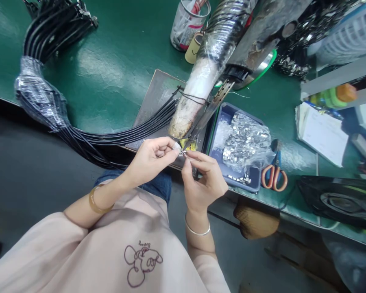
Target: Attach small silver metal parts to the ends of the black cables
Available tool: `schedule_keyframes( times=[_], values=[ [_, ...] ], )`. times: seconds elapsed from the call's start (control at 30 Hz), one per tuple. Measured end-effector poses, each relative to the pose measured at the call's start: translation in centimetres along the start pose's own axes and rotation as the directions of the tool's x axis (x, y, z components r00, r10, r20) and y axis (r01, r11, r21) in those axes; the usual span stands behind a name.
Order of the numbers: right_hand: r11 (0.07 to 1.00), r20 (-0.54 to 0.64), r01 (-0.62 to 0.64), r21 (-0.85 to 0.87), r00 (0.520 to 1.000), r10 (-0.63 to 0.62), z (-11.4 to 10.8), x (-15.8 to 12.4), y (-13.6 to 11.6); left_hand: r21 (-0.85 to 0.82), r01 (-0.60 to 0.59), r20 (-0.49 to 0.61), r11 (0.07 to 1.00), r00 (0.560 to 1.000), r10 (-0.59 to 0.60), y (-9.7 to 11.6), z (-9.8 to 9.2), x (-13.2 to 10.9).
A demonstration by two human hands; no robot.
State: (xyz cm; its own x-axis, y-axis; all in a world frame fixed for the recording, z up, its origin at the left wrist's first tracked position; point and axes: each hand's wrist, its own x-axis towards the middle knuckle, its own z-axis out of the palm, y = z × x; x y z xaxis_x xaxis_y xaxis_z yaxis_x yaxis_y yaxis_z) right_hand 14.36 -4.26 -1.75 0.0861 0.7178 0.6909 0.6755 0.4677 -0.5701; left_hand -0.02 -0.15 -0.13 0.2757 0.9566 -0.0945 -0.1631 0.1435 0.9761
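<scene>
Just in front of the bench edge, my left hand (154, 158) and my right hand (203, 179) meet in two pinches. Between their fingertips is a tiny silvery metal piece (182, 152), too small to make out fully; it looks like a connector part. Right above it ends what looks like a soldering iron (212, 108) with a perforated metal barrel, its tip near my fingers. A plastic-wrapped tube (192, 87) slants down beside it. Left of my hands, black cables (122, 136) run onto a grey plate (158, 87). Yellow material (191, 145) lies behind my fingertips.
To the right stands a blue tray (254, 185) holding a plastic bag (247, 138) of small metal parts. Orange-handled scissors (274, 176) lie beside it. A wrapped cable bundle (41, 95) lies left, a pen cup (186, 30) behind, papers (321, 130) far right.
</scene>
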Motion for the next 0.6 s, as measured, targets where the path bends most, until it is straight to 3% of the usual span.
schedule_keyframes(
  times=[0.6],
  values=[
    [0.999,0.030,-0.037,0.032,0.999,0.036,0.05,-0.20,-0.10,0.010,0.001,-0.045,1.000,0.999,-0.001,0.26,0.39,-0.15]
  ],
)
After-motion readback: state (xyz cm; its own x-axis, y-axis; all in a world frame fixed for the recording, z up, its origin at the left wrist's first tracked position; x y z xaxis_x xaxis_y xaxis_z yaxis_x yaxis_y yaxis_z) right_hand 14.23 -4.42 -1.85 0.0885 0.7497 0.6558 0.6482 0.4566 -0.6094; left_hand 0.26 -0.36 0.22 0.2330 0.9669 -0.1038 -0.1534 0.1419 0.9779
